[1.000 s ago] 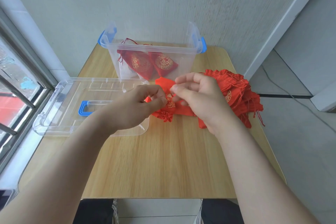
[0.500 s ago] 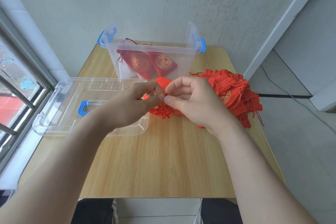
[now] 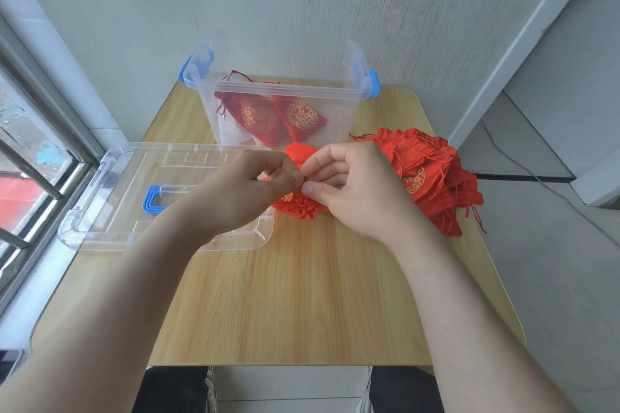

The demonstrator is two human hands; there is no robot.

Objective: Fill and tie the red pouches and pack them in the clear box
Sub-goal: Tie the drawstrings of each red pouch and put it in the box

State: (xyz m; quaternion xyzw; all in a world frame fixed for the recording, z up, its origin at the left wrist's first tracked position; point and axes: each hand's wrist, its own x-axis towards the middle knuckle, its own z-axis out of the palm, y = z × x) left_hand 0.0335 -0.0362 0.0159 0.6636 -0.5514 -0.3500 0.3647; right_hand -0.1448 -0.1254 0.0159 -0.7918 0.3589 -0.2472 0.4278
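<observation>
Evidently mid-tie, the left hand (image 3: 241,193) and right hand (image 3: 357,193) each pinch, fingertips meeting, above the pouch (image 3: 302,209), likely on its cord, gathered mouth turned nearward to keep the knot visible.

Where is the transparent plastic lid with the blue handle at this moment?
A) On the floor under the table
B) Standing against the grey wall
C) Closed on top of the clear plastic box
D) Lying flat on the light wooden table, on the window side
D: the transparent plastic lid with the blue handle lies flat on the light wooden table, near the window, while the clear plastic box stands open behind it.
</observation>
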